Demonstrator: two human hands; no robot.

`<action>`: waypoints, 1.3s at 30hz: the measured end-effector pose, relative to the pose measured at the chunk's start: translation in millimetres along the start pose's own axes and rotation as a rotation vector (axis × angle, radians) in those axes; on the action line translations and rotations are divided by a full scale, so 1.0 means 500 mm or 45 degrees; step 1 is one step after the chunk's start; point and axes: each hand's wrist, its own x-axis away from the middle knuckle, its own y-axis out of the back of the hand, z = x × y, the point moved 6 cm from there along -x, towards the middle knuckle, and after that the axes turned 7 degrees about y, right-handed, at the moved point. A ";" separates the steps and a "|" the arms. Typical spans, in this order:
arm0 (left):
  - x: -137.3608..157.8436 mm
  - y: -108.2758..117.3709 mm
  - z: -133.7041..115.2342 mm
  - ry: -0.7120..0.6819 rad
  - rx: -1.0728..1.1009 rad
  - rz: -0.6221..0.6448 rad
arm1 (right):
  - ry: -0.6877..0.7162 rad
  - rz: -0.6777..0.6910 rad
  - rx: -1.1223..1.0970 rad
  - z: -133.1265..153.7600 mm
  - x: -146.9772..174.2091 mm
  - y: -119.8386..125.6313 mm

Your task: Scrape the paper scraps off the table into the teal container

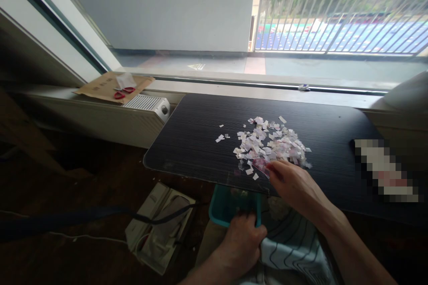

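A loose heap of small torn paper scraps (267, 142), whitish with some pink and lilac, lies on the black table (194, 138). My right hand (294, 182) is closed at the near side of the heap, its fingertips on a thin, pinkish, see-through flat piece (259, 164) that touches the scraps. Below the table's front edge, my left hand (242, 238) grips the near rim of a teal plastic bin (217, 219). Some pale bits show inside the bin. The fingers of my left hand are partly hidden within it.
On the windowsill at the left lie red-handled scissors (123, 92) on a brown envelope (96, 87), beside a white radiator (147, 103). An opened box (160, 227) rests on the floor. A blurred-out object (384, 171) lies at the table's right.
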 end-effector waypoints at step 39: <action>0.096 0.063 0.062 0.098 0.002 -0.073 | 0.120 0.099 -0.031 0.025 0.015 -0.003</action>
